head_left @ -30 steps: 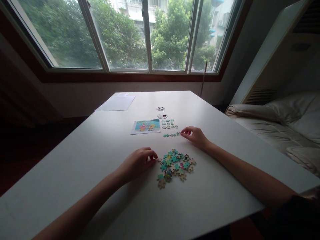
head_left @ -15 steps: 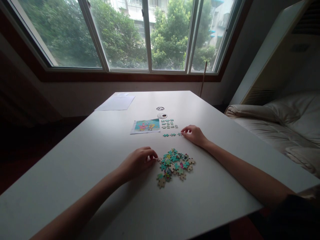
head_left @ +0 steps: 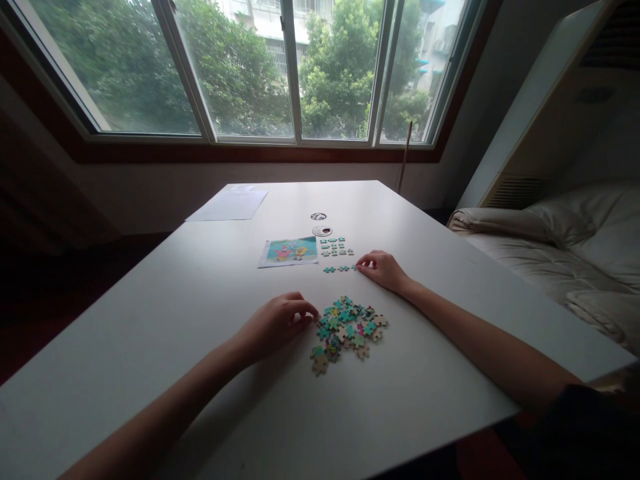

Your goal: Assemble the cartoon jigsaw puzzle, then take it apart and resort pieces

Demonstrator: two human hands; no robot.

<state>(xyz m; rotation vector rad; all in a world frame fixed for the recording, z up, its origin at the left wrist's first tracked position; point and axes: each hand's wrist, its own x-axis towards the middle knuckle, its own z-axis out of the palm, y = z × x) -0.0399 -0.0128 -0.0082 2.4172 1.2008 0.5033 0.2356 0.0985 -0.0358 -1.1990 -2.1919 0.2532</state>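
Note:
My right hand (head_left: 383, 271) reaches across the table with its fingers pinched on a small teal puzzle piece (head_left: 355, 267). That piece is at the right end of a short row of puzzle pieces (head_left: 344, 269). Beyond the row lie several more sorted pieces (head_left: 333, 247), set out in lines. My left hand (head_left: 280, 325) rests with curled fingers at the left edge of a loose pile of puzzle pieces (head_left: 345, 325); its fingertips touch the pile, and whatever they pinch is hidden. Left of the sorted pieces lies a picture sheet (head_left: 290, 252) with colourful cartoon figures.
Two round black-and-white marks or discs (head_left: 322, 231) sit beyond the sorted pieces on the white table (head_left: 150, 320). White paper (head_left: 227, 205) lies at the far left corner. A padded beige sofa (head_left: 530, 253) stands to the right, and a window (head_left: 245, 73) is ahead.
My right hand has edged slightly left with its piece, toward the row. My left fingertips have shifted a little right against the pile. The whole view has moved slightly.

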